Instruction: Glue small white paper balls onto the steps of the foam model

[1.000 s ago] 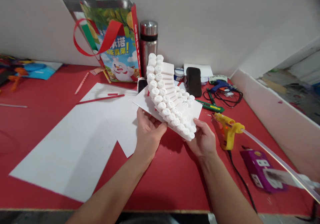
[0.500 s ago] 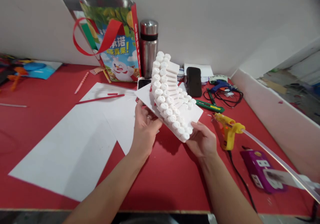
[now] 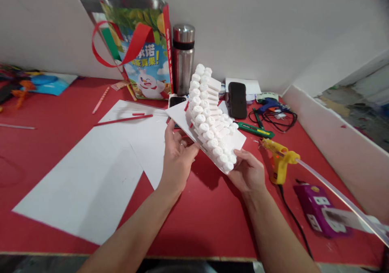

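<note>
Model (image 3: 208, 135) clasped in left grip (image 3: 178, 159) and right grip (image 3: 249, 173) has shifted right, baring more of the flask (image 3: 183, 66).

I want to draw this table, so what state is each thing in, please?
White model, held tilted in the left hand and right hand
Steel bottle, upright, lid on
Picture bag, standing upright
Yellow glue gun, loaded with a stick, small red light lit
White sheets, lying flat
Green cutter, lying down; blade out or in, cannot tell
Dark phone, no lit screen showing
</note>
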Demonstrator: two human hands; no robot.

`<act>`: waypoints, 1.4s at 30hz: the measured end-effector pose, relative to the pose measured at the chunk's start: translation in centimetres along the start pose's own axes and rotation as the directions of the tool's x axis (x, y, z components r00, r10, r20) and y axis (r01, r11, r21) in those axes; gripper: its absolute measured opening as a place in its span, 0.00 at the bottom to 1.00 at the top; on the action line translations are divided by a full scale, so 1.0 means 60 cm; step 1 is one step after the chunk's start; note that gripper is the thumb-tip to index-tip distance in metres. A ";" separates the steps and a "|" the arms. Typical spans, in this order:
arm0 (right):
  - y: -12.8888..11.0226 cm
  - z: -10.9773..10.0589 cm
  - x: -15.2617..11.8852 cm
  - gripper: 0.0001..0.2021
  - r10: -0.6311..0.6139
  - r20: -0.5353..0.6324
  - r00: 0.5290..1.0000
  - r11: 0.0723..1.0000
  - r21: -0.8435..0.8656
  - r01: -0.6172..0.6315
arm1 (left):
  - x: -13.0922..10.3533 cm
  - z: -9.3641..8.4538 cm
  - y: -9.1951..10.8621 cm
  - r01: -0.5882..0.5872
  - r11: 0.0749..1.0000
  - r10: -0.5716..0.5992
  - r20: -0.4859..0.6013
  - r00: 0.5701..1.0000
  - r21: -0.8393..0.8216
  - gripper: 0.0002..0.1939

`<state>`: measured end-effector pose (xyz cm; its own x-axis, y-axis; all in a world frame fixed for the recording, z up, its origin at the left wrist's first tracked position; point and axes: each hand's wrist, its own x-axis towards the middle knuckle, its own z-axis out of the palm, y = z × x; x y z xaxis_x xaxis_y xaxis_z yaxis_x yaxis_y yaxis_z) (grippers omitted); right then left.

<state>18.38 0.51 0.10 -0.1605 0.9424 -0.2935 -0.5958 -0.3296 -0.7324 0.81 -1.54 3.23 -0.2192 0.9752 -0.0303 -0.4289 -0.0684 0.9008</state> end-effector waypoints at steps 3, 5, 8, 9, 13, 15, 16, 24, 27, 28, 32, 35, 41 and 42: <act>0.000 0.000 0.000 0.03 0.004 -0.014 1.000 1.000 0.000 -0.004 | -0.001 -0.001 0.002 -0.003 1.000 0.003 0.009 1.000 0.009 0.42; -0.001 0.000 0.000 0.03 0.004 -0.010 1.000 1.000 -0.012 -0.004 | -0.002 -0.002 0.001 0.002 1.000 -0.002 0.001 1.000 0.012 0.42; -0.001 0.000 0.000 0.04 -0.003 0.003 1.000 1.000 -0.021 0.003 | -0.004 0.001 0.000 0.007 1.000 -0.007 -0.011 1.000 0.006 0.42; -0.001 0.000 0.000 0.05 -0.007 0.002 1.000 1.000 -0.014 0.007 | -0.006 0.003 0.000 0.004 1.000 -0.003 -0.016 1.000 0.005 0.42; -0.001 0.002 0.002 0.13 -0.017 -0.035 0.999 0.999 0.044 0.018 | -0.016 0.013 -0.002 -0.014 1.000 0.015 -0.063 0.998 0.011 0.40; -0.001 0.003 0.002 0.16 -0.023 -0.060 0.998 0.998 0.054 0.026 | -0.021 0.017 0.000 -0.021 1.000 0.022 -0.065 0.998 0.012 0.36; -0.002 0.003 0.002 0.17 -0.028 -0.073 0.997 0.998 0.055 0.032 | -0.023 0.018 0.001 -0.024 1.000 0.024 -0.057 0.998 0.011 0.32; -0.003 0.004 0.000 0.24 -0.013 -0.074 0.997 0.998 0.065 0.017 | -0.022 0.014 0.008 -0.036 0.999 0.036 -0.017 0.999 -0.007 0.23; -0.002 0.003 0.001 0.25 -0.008 -0.076 0.997 0.998 0.055 0.012 | -0.021 0.012 0.006 -0.037 0.999 0.037 -0.014 0.999 0.004 0.22; -0.002 0.003 0.002 0.25 -0.011 -0.071 0.997 0.999 0.047 0.014 | -0.021 0.011 0.005 -0.037 0.999 0.037 -0.020 0.999 0.005 0.22; -0.001 0.003 0.002 0.22 -0.017 -0.050 0.999 1.000 0.020 0.018 | -0.025 0.010 0.005 -0.033 0.999 0.034 -0.043 0.999 0.017 0.19; -0.001 0.000 -0.002 0.14 -0.026 -0.008 1.000 1.000 0.000 0.026 | -0.022 0.004 0.005 -0.009 1.000 0.010 -0.061 0.998 0.023 0.18; 0.000 -0.005 -0.011 0.13 0.022 0.289 0.957 0.992 -0.123 0.014 | 0.014 -0.050 0.046 0.117 0.993 -0.118 -0.127 0.985 -0.015 0.22; 0.000 -0.005 -0.011 0.14 0.039 0.322 0.946 0.991 -0.136 0.005 | 0.022 -0.067 0.059 0.153 0.988 -0.151 -0.122 0.981 0.007 0.23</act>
<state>18.71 -0.14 0.13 -0.4286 0.8970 -0.1085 -0.4843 -0.3294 -0.8105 -4.50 -1.35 4.63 -0.2570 0.9413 -0.2188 -0.4516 0.0832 0.8883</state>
